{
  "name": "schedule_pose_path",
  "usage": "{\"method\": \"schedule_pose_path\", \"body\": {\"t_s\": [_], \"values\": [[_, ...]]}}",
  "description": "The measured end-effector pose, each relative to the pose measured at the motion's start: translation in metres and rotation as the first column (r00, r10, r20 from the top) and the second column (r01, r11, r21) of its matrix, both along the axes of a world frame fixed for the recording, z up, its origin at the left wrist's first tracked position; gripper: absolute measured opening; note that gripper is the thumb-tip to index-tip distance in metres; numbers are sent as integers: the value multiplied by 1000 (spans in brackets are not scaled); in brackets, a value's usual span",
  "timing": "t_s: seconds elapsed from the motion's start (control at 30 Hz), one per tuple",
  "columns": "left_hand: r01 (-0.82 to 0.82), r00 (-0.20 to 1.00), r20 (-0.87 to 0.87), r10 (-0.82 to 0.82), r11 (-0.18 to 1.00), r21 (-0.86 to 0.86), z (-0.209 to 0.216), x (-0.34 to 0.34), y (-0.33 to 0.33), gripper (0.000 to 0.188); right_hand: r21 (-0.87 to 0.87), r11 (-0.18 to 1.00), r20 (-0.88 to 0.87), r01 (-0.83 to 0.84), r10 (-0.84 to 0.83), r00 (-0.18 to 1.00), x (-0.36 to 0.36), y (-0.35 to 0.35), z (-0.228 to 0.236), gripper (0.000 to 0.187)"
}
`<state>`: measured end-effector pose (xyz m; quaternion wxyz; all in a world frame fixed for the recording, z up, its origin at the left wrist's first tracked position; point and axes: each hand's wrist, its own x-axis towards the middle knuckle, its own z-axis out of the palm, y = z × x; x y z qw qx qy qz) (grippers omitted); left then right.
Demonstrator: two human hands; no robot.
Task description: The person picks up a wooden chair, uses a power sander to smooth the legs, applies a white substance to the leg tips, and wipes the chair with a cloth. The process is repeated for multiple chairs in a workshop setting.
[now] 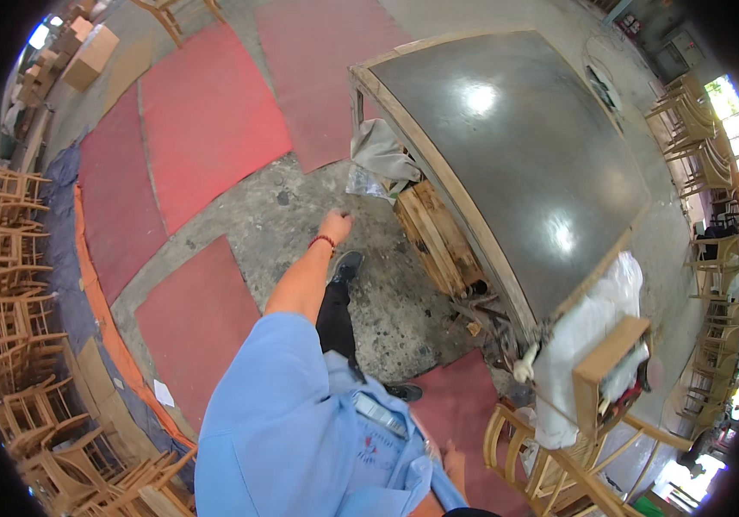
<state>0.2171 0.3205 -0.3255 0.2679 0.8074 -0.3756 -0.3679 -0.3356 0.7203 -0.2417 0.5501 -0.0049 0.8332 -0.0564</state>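
Observation:
My left hand [337, 226], with a red bead bracelet at the wrist, is stretched out over the bare concrete floor. Its fingers are curled in and nothing shows in them. My right hand [454, 470] hangs low beside my body, above a red mat [464, 396] and near a wooden chair [507, 439]; its fingers are mostly hidden. Neither hand touches anything that I can see. To the right of my left hand stands a large table [507, 138] with a dark, shiny top and a wooden edge. Beneath it are a wooden crate [434, 233] and a grey cloth [380, 151].
More red mats [206, 121] lie across the floor ahead and to the left. Stacked wooden chair frames [12, 267] line the left side; more chairs [705, 164] stand at the right. Cardboard boxes [91, 59] sit far left. White plastic wrap [580, 345] and an open box [611, 370] are by the table's near end.

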Motion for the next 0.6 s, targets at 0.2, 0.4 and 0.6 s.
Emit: {"method": "schedule_pose_path", "body": {"t_s": [0.2, 0.4, 0.6], "values": [[-8, 1000, -2, 8, 995, 103, -91, 79, -171, 44, 267, 960, -47, 89, -79, 996, 74, -2, 59, 41], [-233, 966, 99, 237, 971, -53, -158, 92, -276, 50, 416, 907, -103, 63, -22, 994, 144, -64, 137, 45], [-92, 995, 55, 86, 990, 110, -189, 104, -310, 36, 434, 901, -95, 4, 41, 995, 198, -169, 146, 50]]}}
